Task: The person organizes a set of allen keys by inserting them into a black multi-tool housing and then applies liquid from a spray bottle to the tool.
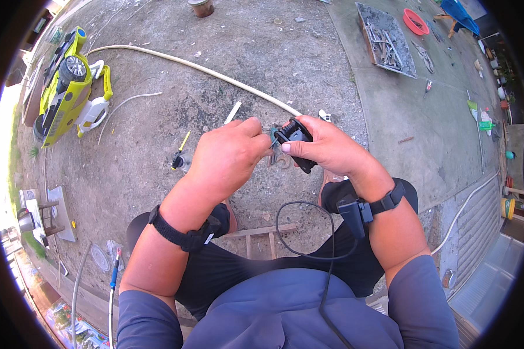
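Note:
My right hand (326, 145) is closed around a black plastic part (297, 145) with a ribbed, looped upper end, its thumb pressing on the near face. What this part belongs to does not show. Close by on the left, my left hand (230, 152) is curled with its fingertips pinched together, back of the hand upward. Something thin and dark seems to reach from those fingers toward the black part, but its kind is hidden. Both hands are above the ground between my knees. Beneath them lie small tools, mostly covered by the hands.
A pale hose (209, 71) curves over the dirt toward my right hand. A spray bottle (183, 160) stands left of my left hand. Farther left lies a yellow-green toy car (70, 87). A tray of tools (367, 29) and a red basin (415, 21) are at the far right. A black cable (332, 256) hangs across my lap.

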The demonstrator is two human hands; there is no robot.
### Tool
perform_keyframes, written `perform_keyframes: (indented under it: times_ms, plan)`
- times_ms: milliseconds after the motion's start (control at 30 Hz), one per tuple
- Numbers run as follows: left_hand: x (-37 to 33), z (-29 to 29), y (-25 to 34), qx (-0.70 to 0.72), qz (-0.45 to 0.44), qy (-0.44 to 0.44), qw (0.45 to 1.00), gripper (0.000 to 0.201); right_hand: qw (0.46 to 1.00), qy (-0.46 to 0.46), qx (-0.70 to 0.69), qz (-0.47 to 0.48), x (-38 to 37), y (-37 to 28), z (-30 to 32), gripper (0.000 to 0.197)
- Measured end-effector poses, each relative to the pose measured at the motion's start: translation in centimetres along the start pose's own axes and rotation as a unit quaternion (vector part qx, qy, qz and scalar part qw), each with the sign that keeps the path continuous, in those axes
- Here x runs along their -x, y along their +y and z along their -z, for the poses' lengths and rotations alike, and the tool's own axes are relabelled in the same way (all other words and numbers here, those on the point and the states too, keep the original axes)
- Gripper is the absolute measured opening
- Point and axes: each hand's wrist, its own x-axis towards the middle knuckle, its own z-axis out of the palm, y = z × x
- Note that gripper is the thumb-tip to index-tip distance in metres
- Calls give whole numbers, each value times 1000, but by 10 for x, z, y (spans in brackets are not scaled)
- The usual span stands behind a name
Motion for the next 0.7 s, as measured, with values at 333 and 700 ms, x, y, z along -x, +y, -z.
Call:
perform_keyframes:
  times_ms: [333, 700]
  plan:
    - [2, -1, 1, 43, 32, -24, 998, 12, 1000, -17, -17, -12, -1, 5, 0, 30]
    - [8, -15, 7, 161, 107, 45, 980, 8, 1000, 10, 3, 27, 0, 3, -5, 35]
